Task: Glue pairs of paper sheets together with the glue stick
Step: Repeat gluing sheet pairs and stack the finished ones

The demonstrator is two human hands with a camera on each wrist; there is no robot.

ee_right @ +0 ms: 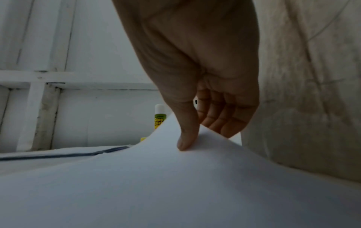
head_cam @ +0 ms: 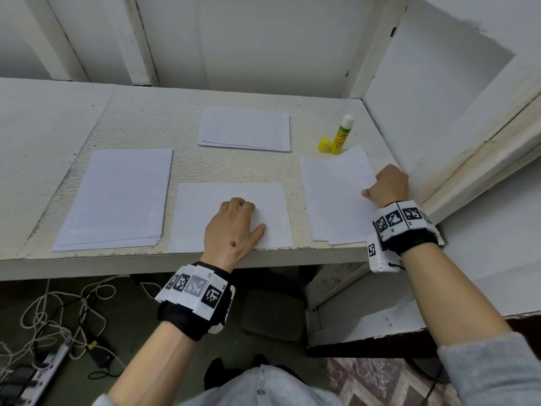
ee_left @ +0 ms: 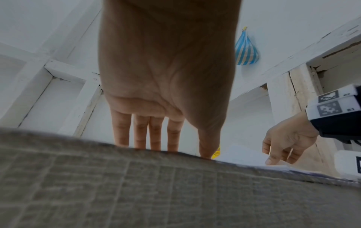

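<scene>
A single white sheet (head_cam: 202,218) lies at the table's front middle, and my left hand (head_cam: 253,215) presses on it with its fingers (ee_left: 156,135) held straight. To the right lies a small stack of paper (head_cam: 330,206). My right hand (head_cam: 372,186) pinches that stack's top sheet (ee_right: 175,185) at its right edge, thumb on top and fingers underneath, so the edge bows upward. The uncapped green and yellow glue stick (head_cam: 342,136) stands upright behind that stack, with its yellow cap (head_cam: 324,145) beside it. In the right wrist view the glue stick (ee_right: 159,117) shows behind the lifted sheet.
A thicker paper stack (head_cam: 117,197) lies at the front left and another stack (head_cam: 246,128) at the back middle. A white wall panel (head_cam: 424,112) closes the table's right side, close to my right hand. Cables (head_cam: 58,317) and a power strip lie on the floor below.
</scene>
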